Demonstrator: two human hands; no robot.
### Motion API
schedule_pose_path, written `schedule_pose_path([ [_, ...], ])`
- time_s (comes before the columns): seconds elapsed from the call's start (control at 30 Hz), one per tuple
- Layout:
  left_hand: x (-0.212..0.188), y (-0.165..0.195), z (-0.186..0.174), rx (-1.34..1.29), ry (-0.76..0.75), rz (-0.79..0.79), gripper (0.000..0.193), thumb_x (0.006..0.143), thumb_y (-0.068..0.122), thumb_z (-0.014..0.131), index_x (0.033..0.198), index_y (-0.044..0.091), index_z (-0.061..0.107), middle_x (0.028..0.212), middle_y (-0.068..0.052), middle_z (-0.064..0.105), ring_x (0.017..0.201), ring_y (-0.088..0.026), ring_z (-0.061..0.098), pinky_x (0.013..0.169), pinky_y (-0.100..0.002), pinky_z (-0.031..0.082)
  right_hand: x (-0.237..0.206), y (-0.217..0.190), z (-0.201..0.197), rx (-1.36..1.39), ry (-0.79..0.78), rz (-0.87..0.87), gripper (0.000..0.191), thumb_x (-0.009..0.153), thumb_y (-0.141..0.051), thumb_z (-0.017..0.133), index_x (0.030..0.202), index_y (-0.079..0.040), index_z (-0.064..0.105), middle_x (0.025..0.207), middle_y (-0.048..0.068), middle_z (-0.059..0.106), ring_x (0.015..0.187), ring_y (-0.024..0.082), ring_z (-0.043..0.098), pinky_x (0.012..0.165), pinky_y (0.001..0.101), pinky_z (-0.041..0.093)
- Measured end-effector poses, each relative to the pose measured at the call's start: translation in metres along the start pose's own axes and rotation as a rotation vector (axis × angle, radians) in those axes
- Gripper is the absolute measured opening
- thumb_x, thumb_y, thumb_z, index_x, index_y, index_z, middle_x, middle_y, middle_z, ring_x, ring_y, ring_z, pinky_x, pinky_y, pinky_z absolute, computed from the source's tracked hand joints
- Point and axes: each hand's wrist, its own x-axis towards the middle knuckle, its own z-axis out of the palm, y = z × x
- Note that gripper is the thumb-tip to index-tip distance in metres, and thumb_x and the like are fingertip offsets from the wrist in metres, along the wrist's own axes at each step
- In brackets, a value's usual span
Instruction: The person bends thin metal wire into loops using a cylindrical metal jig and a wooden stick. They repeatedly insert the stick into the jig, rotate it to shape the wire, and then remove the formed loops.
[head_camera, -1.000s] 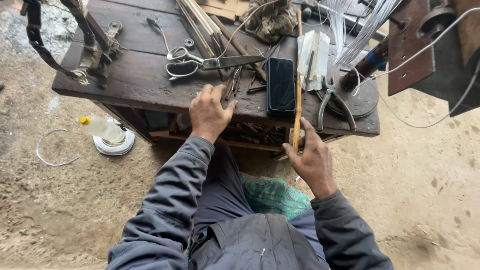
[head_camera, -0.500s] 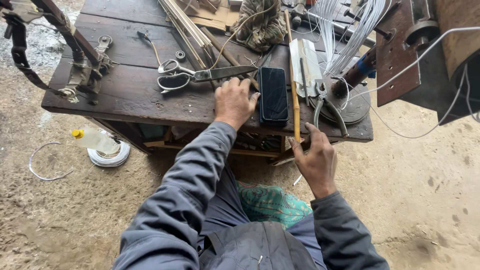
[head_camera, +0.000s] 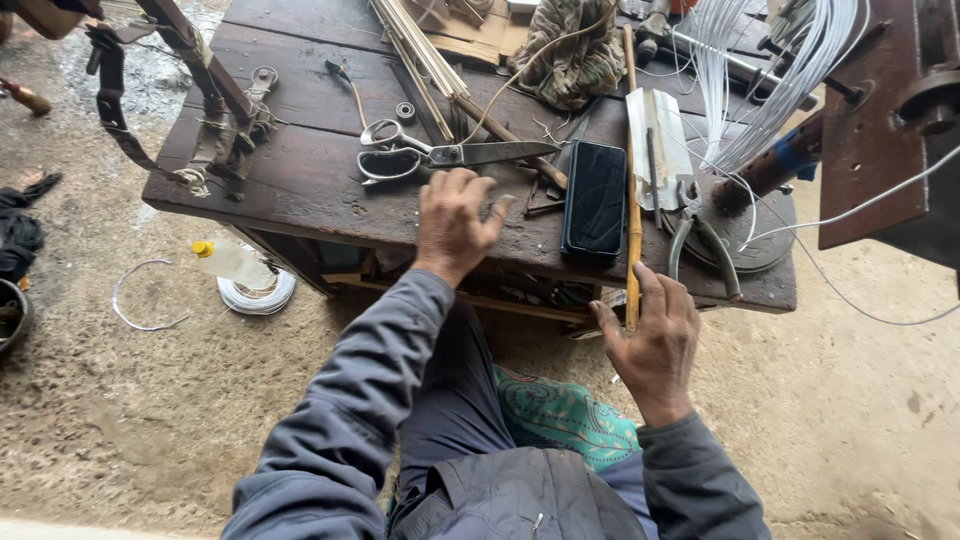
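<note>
Head view looks down on a dark wooden workbench (head_camera: 300, 190) standing on sandy ground. Near its front edge lies a black phone (head_camera: 594, 200), screen up, with large scissors (head_camera: 440, 155) just to its left. A long bamboo stick (head_camera: 632, 190) runs from far to near along the phone's right side. The right hand (head_camera: 652, 340) grasps the stick's near end between thumb and fingers. The left hand (head_camera: 452, 222) rests on the bench, fingers loosely spread, empty, just near of the scissors.
</note>
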Motion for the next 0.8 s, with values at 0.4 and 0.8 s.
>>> schedule_pose_path([
  [0.4, 0.083, -0.054, -0.039, -0.085, -0.005, -0.347, 0.037, 0.09, 0.034, 0.077, 0.116, 0.009, 0.07, 0.102, -0.011, 0.075, 0.095, -0.028, 0.07, 0.084, -0.043, 0.055, -0.041, -0.02, -0.036, 0.218, -0.177, 0.226, 0.046, 0.078, -0.024, 0.083, 0.118, -0.005, 0.07, 0.113, 0.015, 0.065, 0.087, 0.029, 0.065, 0.077, 0.0416, 0.055],
  [0.8, 0.124, -0.033, -0.011, 0.266, -0.141, -0.207, 0.027, 0.09, 0.028, 0.078, 0.11, 0.012, 0.074, 0.095, -0.013, 0.072, 0.083, -0.026, 0.074, 0.07, -0.038, 0.063, -0.063, -0.02, -0.062, 0.105, -0.017, 0.14, 0.036, 0.078, -0.024, 0.083, 0.107, -0.005, 0.074, 0.109, 0.015, 0.068, 0.099, 0.033, 0.066, 0.084, 0.0445, 0.054],
])
